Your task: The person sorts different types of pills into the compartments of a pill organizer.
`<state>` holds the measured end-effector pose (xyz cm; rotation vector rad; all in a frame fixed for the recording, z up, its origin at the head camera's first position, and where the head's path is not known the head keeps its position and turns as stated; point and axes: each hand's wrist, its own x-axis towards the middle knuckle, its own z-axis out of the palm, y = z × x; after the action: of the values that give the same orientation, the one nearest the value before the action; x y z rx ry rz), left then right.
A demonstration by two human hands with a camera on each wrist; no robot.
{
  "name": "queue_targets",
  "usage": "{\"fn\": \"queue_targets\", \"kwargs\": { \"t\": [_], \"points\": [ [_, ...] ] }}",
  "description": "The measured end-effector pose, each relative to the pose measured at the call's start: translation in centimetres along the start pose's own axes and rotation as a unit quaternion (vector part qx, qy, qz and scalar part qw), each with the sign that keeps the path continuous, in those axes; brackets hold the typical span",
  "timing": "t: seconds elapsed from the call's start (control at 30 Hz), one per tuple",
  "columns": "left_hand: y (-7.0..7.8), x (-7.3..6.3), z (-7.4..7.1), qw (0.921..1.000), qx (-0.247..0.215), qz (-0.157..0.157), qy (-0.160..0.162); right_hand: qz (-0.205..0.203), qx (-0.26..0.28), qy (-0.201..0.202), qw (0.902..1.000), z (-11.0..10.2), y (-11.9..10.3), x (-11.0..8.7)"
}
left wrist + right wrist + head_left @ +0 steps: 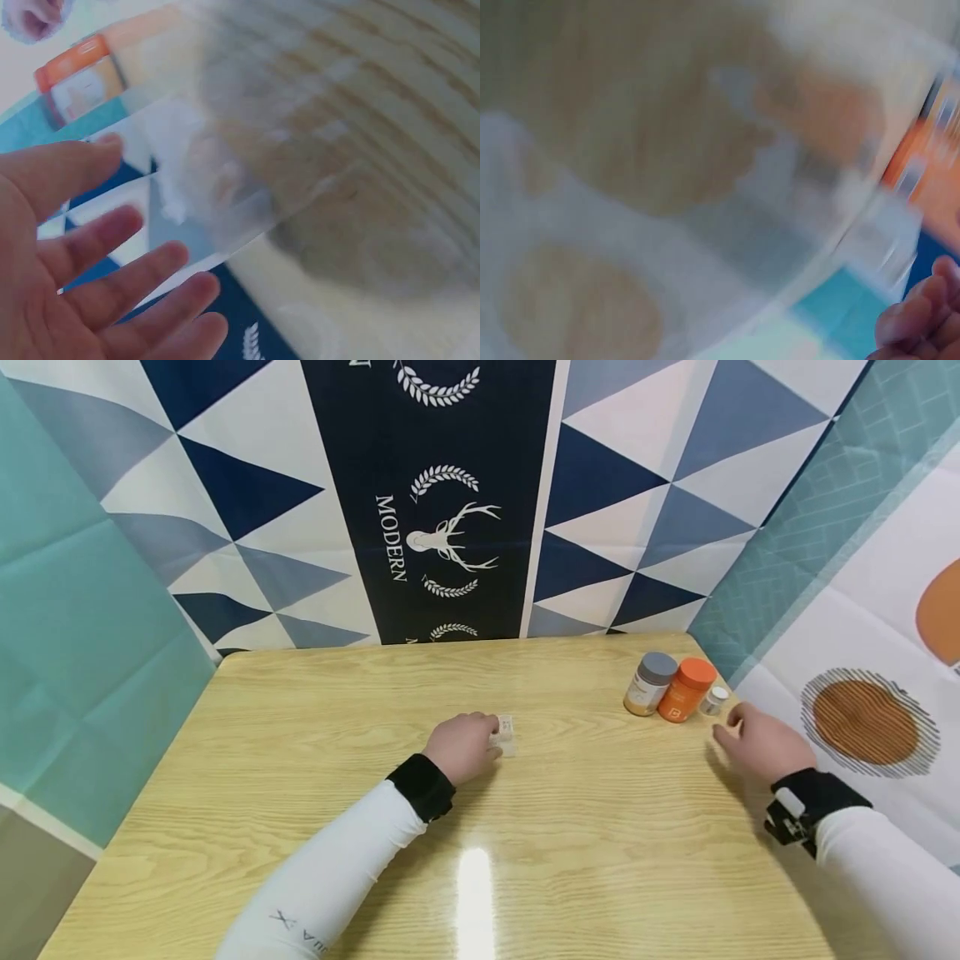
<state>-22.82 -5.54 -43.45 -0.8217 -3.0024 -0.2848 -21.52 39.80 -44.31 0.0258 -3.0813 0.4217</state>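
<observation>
My left hand (465,747) is at the middle of the table, by a small clear plastic piece (506,735) with faint markings. In the left wrist view its fingers (150,270) are spread and relaxed, the thumb apart from them; whether they touch the plastic is unclear. My right hand (768,747) hovers at the table's right edge with loosely bent fingers, just in front of a small white-capped bottle (714,701). A gap shows between that hand and the bottle. In the right wrist view, part of the fingers (911,322) shows beside the pale bottle (885,244).
Left of the small bottle stand an orange jar (687,690) and a grey-capped jar (650,683), side by side. The wooden table (300,735) meets a patterned cloth wall (450,527) behind and another cloth (847,718) at right.
</observation>
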Motion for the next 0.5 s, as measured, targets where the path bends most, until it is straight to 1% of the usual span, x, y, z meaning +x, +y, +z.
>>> {"fn": "queue_targets", "kwargs": {
  "t": [0.1, 0.2, 0.33, 0.5],
  "points": [
    [-0.6, -1.2, -0.6, 0.9998, 0.0, -0.007, 0.02, 0.024, -0.001, 0.009, 0.9997, -0.4, 1.6, 2.0],
    [-1.0, -2.3, -0.9, 0.9994, 0.019, -0.014, 0.025, 0.026, -0.003, 0.003, 0.9997, -0.8, 2.0, 3.8],
    [-1.3, -3.4, -0.8, 0.9985, 0.046, -0.023, 0.016, 0.016, -0.011, -0.012, 0.9997, -0.8, 2.1, 5.4],
    [-1.8, -4.2, -0.8, 0.998, 0.055, -0.032, 0.002, 0.022, 0.003, -0.016, 0.9996, 0.3, 2.0, 6.4]
  ]
}}
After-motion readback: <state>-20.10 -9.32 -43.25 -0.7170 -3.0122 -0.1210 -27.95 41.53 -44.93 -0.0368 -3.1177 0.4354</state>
